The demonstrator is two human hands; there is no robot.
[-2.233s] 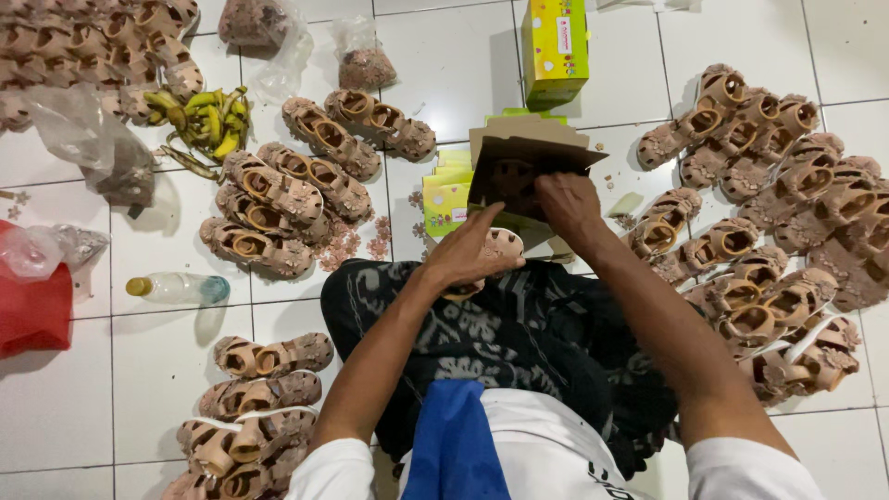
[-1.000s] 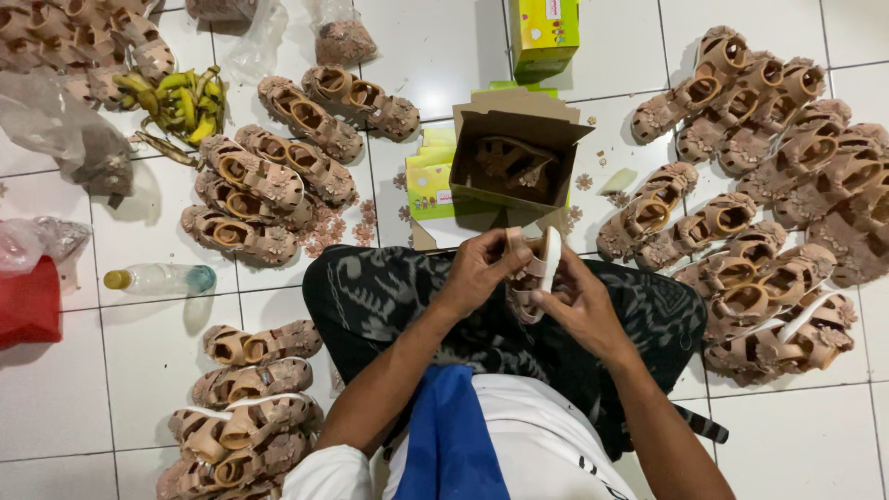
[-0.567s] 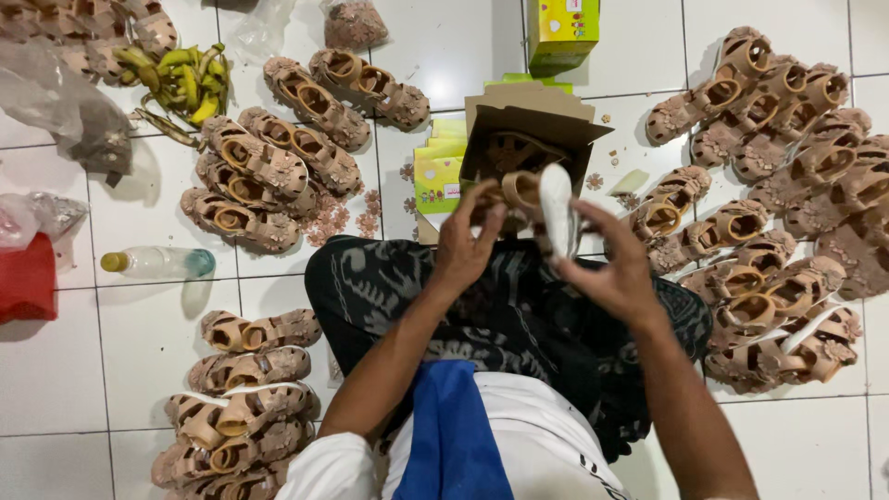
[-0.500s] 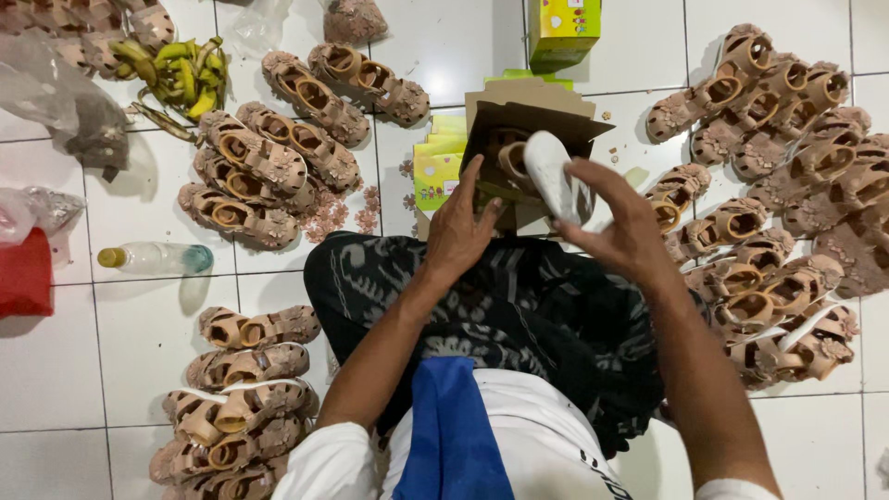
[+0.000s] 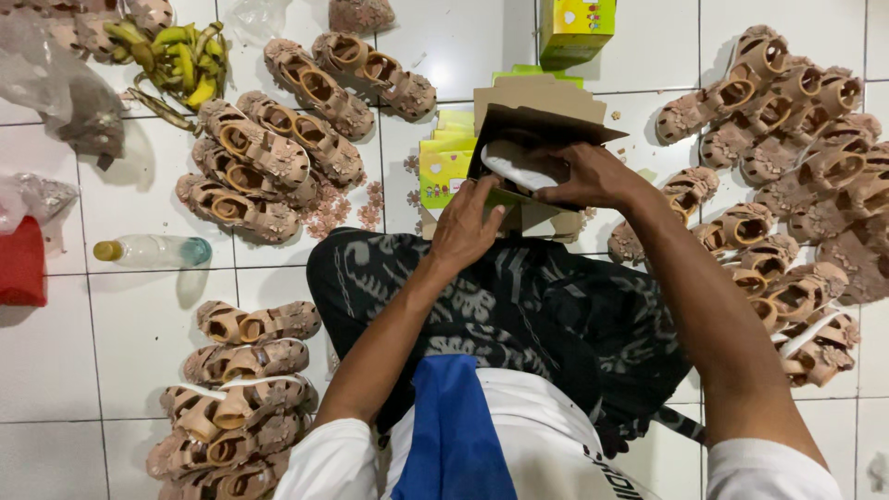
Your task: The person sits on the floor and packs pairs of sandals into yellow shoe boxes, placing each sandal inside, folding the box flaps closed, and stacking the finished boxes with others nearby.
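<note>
- Nearest the camera: a white shirt with a blue cloth (image 5: 454, 435) hanging down its front, and below it a dark patterned garment (image 5: 519, 324) over the seated person's lap.
- Left hand (image 5: 466, 225): fingers extended and loosely together, the tips resting on the near edge of the cardboard box (image 5: 537, 139); it grips nothing.
- Right hand (image 5: 593, 176): fingers curled around a pale sandal (image 5: 515, 167), sole upward, held at the box's opening; the thumb is hidden, so the exact grip cannot be told.
- The cardboard box stands on the tiled floor (image 5: 56, 370) just beyond the knees, its brown flap raised; the sandal lies partly inside, and the rest of its interior is in shadow.
- Flat yellow-green cartons (image 5: 444, 162) lie touching the box on its left side; one upright yellow-green carton (image 5: 576, 23) stands farther off.
- Left of the lap: a stack of beige sandals (image 5: 241, 389); beyond it a clear plastic bottle (image 5: 153, 250) on its side and a red object (image 5: 20, 264) at the frame edge.
- Right of the lap: a large heap of beige sandals (image 5: 796, 176).
- Farther left: another group of sandals (image 5: 278, 148), with small flower-shaped pieces (image 5: 329, 211) scattered beside it.
- Farthest: a bunch of bananas (image 5: 176, 60) and crumpled plastic bags (image 5: 56, 93).
</note>
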